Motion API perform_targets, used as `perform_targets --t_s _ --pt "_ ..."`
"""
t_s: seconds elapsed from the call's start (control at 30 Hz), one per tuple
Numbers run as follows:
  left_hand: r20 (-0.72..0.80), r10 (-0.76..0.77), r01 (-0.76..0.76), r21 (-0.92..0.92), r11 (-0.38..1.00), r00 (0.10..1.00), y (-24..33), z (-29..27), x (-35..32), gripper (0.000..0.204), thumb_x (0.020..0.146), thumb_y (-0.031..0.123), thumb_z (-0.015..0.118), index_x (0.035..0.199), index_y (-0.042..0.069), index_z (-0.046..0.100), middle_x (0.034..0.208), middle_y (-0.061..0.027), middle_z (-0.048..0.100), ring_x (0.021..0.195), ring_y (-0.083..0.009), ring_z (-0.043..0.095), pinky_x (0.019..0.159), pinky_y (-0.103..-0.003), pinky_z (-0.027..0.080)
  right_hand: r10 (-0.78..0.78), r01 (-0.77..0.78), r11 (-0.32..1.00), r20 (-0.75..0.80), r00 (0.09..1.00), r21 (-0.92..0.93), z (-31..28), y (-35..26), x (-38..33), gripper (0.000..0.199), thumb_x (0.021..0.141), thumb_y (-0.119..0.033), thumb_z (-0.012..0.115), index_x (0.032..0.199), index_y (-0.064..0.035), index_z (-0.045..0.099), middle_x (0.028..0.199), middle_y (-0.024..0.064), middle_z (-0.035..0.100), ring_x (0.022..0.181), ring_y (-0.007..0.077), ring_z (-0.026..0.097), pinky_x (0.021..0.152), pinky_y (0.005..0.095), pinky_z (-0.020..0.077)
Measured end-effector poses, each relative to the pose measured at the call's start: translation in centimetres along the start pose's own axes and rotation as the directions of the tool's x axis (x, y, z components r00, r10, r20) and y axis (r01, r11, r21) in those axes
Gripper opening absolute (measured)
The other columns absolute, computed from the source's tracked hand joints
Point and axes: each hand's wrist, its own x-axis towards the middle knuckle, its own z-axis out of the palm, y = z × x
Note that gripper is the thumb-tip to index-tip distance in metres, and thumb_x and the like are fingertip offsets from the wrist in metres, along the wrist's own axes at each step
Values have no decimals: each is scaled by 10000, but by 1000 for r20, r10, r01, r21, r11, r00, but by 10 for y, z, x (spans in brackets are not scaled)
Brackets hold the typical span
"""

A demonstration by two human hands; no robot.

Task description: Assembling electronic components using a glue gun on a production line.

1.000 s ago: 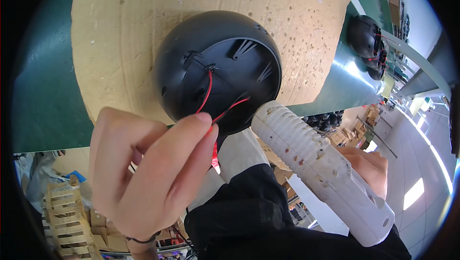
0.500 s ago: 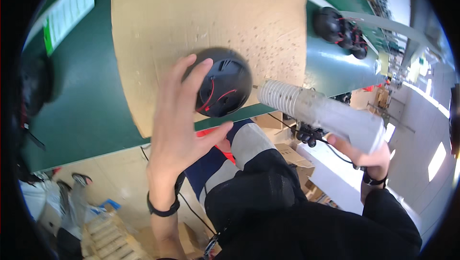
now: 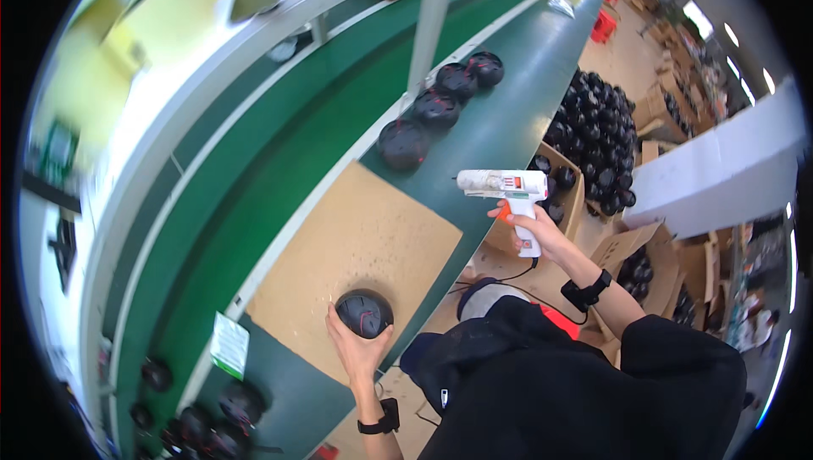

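Black and dome-shaped, the shell sits on the near cardboard sheet, cupped by the left hand. Off right, the right hand grips a white glue gun; its trailing cord could snag, or the nozzle drip.

Left hand cups upward at seven o'clock; right hand, fingers clenched, reaches toward three o'clock.

Long green workbench, brown cardboard mat, cardboard boxes, bright daylight.
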Motion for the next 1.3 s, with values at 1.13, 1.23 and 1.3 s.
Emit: perform_targets --t_s 1.13,1.23,1.3 --pt "321 623 -476 -431 767 713 403 355 243 307 869 248 715 1101 56 652 884 -124 674 832 -289 666 761 -422 539 56 -7 987 -303 951 158 -378 -7 72 441 906 -52 605 1321 -47 458 1004 113 643 564 133 503 524 288 426" --pt "302 264 -124 -411 903 916 246 239 156 382 929 290 705 1247 85 645 929 -77 714 854 -195 676 806 -353 550 59 -63 998 144 988 19 -346 -24 125 412 901 -45 592 1292 -29 464 1142 124 638 488 113 451 462 280 396" --pt "-8 -59 57 -164 985 998 117 183 89 510 882 390 736 1233 31 649 1052 -124 739 967 -249 714 858 -382 552 137 -107 989 381 915 -100 -300 -48 149 349 909 -40 583 1243 8 495 1165 130 640 460 100 435 434 277 393"
